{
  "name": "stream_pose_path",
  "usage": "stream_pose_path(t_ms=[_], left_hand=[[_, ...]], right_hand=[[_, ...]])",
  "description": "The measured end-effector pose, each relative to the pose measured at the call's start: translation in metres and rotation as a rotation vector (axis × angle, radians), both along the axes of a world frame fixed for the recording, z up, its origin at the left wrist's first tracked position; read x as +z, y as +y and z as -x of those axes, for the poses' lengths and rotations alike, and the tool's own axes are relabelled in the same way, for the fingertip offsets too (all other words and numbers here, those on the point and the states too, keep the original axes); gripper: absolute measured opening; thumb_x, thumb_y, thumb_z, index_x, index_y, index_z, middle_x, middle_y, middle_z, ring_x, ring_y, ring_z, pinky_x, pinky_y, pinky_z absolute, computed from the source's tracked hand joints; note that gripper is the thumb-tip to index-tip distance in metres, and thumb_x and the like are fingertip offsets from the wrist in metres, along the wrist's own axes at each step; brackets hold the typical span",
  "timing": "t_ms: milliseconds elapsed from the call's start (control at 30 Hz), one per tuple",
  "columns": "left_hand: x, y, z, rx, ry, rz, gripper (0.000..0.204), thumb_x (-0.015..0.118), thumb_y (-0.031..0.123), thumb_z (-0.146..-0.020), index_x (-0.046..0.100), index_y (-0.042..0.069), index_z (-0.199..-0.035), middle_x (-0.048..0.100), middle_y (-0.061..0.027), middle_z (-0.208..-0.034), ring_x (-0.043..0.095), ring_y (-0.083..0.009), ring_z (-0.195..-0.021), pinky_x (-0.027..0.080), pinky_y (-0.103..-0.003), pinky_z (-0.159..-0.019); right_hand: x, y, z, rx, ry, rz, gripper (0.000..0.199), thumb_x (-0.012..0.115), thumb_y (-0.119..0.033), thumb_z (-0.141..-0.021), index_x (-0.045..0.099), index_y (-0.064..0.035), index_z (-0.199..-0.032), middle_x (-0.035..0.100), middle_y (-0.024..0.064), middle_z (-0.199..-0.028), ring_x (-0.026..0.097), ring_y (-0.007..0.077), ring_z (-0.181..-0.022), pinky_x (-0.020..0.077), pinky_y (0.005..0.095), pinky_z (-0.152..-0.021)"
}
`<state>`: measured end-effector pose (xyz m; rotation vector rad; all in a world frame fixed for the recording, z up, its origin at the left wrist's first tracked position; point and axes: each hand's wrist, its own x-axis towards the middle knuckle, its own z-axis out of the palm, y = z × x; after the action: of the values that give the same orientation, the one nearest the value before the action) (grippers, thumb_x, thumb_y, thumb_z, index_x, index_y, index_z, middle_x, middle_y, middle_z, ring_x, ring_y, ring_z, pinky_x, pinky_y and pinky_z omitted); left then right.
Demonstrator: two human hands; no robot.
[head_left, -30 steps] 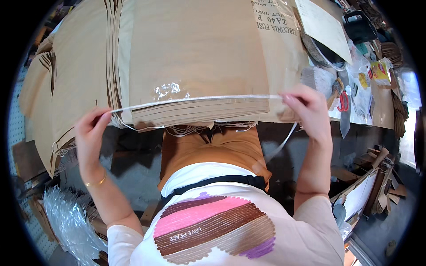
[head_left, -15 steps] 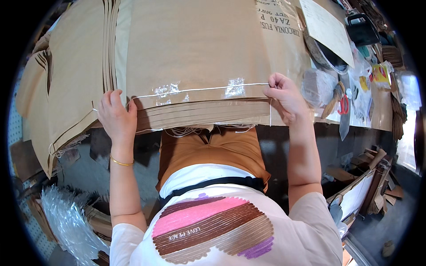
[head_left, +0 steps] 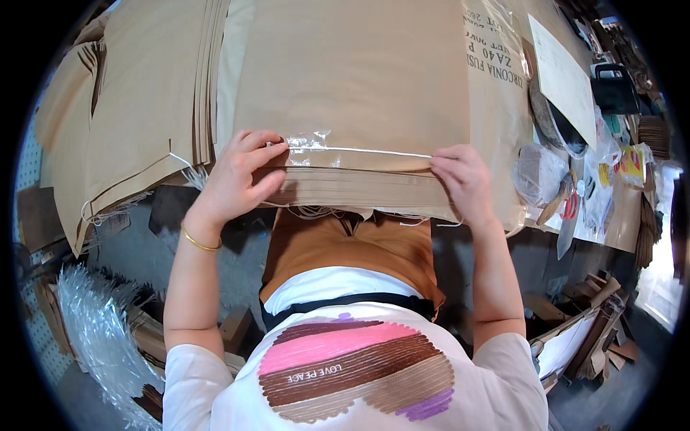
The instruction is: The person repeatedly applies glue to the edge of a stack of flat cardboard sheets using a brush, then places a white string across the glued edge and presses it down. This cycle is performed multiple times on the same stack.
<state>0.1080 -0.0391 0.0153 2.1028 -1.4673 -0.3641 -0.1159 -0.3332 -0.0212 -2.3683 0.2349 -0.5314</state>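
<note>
A thick stack of brown paper sacks (head_left: 352, 79) lies flat on the table in front of me, its near edge over my lap. A white string with clear plastic film (head_left: 359, 149) runs across the top sack near that edge. My left hand (head_left: 237, 176) pinches the string's left end against the stack edge. My right hand (head_left: 463, 179) pinches its right end. The string is stretched between both hands.
A second pile of brown sacks (head_left: 122, 122) lies to the left. At the right are a white sheet (head_left: 564, 79), scissors with red handles (head_left: 571, 208), a black bag (head_left: 614, 90) and small clutter. Crumpled clear plastic (head_left: 93, 330) lies at lower left, cardboard scraps (head_left: 582, 337) at lower right.
Both hands have moved the string up from the stack's near edge onto the top sack and drawn closer together.
</note>
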Motion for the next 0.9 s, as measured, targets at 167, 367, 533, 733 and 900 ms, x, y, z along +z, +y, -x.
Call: stream_pose_path(t_ms=[167, 367, 533, 733, 900], left_hand=[[0.003, -0.007, -0.018, 0.265, 0.346, -0.197, 0.03, 0.069, 0.011, -0.078, 0.062, -0.003, -0.103, 0.059, -0.0081, -0.087, 0.057, -0.0231, -0.086, 0.046, -0.034, -0.076], [-0.021, -0.024, 0.002, 0.547, -0.18, -0.223, 0.014, 0.061, 0.01, -0.084, 0.054, -0.001, -0.089, 0.057, -0.0161, -0.086, 0.057, -0.0349, -0.075, 0.047, -0.04, -0.067], [-0.018, -0.044, 0.031, 0.295, -0.444, -0.115, 0.05, 0.061, 0.02, -0.084, 0.04, 0.0, -0.126, 0.051, -0.0201, -0.119, 0.05, -0.0366, -0.111, 0.041, -0.042, -0.094], [-0.013, -0.036, 0.041, 0.294, -0.307, -0.42, 0.088, 0.06, 0.046, -0.083, 0.022, -0.008, -0.141, 0.021, -0.0256, -0.148, 0.018, -0.0373, -0.139, 0.018, -0.041, -0.114], [-0.03, -0.009, 0.022, 0.384, -0.366, -0.428, 0.091, 0.057, 0.051, -0.085, 0.019, -0.012, -0.14, 0.017, -0.0283, -0.148, 0.015, -0.0386, -0.139, 0.017, -0.043, -0.114]], right_hand=[[0.008, 0.001, -0.019, -0.325, 0.253, -0.553, 0.01, 0.07, -0.008, -0.077, 0.065, 0.0004, -0.078, 0.06, 0.0102, -0.076, 0.058, 0.0198, -0.072, 0.0467, 0.0302, -0.063], [-0.012, 0.013, -0.028, -0.353, 0.267, 0.372, 0.019, 0.07, -0.012, -0.076, 0.062, -0.0063, -0.093, 0.06, 0.009, -0.088, 0.059, 0.0213, -0.076, 0.0471, 0.0325, -0.063], [-0.009, 0.052, -0.047, -0.342, 0.103, 0.291, 0.048, 0.067, -0.017, -0.079, 0.051, -0.0065, -0.123, 0.052, 0.0124, -0.123, 0.048, 0.0285, -0.114, 0.0395, 0.0406, -0.094], [-0.003, 0.074, -0.034, -0.255, 0.463, 0.457, 0.075, 0.054, -0.043, -0.088, 0.028, 0.0034, -0.141, 0.029, 0.0208, -0.146, 0.026, 0.0329, -0.137, 0.0183, 0.0456, -0.112], [-0.017, 0.026, -0.001, -0.562, 0.284, 0.354, 0.072, 0.061, -0.032, -0.086, 0.031, 0.0121, -0.134, 0.03, 0.0303, -0.142, 0.029, 0.0382, -0.134, 0.0268, 0.0466, -0.108]])
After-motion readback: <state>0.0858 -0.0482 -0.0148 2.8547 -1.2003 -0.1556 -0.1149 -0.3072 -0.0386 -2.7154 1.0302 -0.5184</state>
